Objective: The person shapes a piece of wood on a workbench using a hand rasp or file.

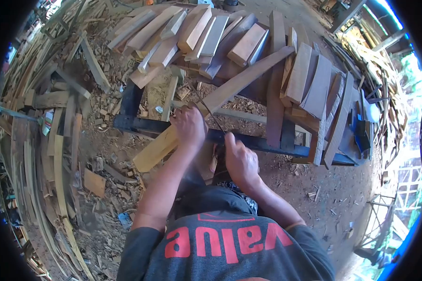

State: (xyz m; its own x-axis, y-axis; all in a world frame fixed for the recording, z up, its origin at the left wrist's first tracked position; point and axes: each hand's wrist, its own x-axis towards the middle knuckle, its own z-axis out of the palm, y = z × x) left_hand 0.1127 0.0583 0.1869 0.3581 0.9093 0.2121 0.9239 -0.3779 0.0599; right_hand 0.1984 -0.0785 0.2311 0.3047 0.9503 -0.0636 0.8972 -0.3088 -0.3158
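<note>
Heathered shirt (225, 243), left grip (190, 122) on timber (248, 77).

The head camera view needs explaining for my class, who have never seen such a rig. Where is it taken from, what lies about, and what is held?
There is no machine here. A person wears the camera on their head; this single picture looks down past their shirt at two bare hands. The left hand grips a long board that slants across a dark-framed bench. The right hand holds a thin tool crossing the board, perhaps a saw; its details are too small to tell. Cut wood pieces lie side by side along the bench's far part. Chips and offcuts litter the ground, and long strips are heaped at the left.
</note>
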